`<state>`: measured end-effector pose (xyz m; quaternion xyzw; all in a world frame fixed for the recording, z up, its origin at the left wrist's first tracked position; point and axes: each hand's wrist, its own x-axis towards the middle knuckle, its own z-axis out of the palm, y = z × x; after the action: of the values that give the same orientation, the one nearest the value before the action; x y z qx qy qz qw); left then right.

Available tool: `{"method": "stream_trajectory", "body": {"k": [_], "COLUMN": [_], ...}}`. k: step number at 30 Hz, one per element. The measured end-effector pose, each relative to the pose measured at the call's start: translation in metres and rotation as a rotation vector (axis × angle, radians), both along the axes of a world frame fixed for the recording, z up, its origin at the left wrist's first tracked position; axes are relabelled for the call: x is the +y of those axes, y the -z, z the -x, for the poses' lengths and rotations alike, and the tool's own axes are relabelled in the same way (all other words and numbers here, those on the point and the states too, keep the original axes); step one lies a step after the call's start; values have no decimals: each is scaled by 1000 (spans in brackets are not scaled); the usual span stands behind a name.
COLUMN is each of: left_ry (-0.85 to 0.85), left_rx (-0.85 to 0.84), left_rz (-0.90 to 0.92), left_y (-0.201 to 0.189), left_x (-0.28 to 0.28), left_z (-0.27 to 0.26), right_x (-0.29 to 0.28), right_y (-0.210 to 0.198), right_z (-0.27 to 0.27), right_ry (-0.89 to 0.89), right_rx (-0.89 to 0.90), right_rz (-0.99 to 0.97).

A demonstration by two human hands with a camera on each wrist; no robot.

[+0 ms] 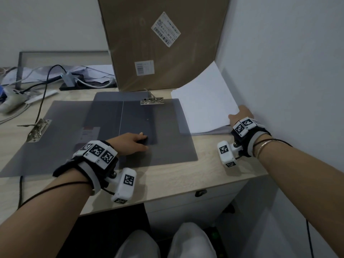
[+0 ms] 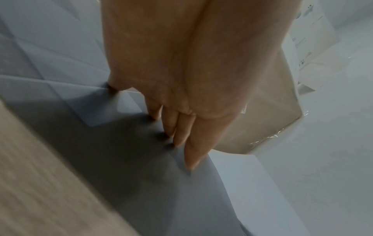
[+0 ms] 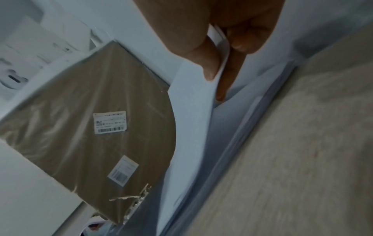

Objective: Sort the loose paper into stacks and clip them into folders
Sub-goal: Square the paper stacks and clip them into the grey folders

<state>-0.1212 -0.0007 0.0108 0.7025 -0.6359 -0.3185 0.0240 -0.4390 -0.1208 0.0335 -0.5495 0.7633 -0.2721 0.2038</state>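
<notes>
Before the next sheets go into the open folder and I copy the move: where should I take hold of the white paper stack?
Take the paper stack at its near right corner, coming from the wall side. That corner is lifted off the pile, and the right hand pinches it there, thumb on top.

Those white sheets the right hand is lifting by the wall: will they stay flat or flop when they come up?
They will probably flop: the white sheets already curve upward where the right hand pinches their edge. They look light, since a thumb and fingers raise them alone. Loose sheets may slide apart, as the rest of the stack stays lying on the desk.
</notes>
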Motion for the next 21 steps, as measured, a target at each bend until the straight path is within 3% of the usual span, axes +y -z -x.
{"method": "stream_trajectory", "body": {"k": [4, 10, 12, 14, 17, 21], "left_ry": [-45, -322, -399, -467, -567, -489], "left_rx": [54, 328, 464, 707, 1035, 1232], "left_rz": [15, 185, 239, 234, 169, 70], "left_y": [-1, -17, -24, -29, -37, -45], "left_x": [5, 11, 11, 11, 12, 19], "left_z": [2, 15, 21, 27, 32, 34], "right_x": [8, 30, 40, 51, 64, 80], "right_y": [-6, -33, -39, -39, -28, -11], "right_z": [6, 5, 0, -7, -22, -45], "right_ry": [103, 177, 162, 104, -29, -161], "right_rx": [-189, -458, -537, -611, -584, -562], "right_rz": [172, 375, 353, 311, 231, 134]}}
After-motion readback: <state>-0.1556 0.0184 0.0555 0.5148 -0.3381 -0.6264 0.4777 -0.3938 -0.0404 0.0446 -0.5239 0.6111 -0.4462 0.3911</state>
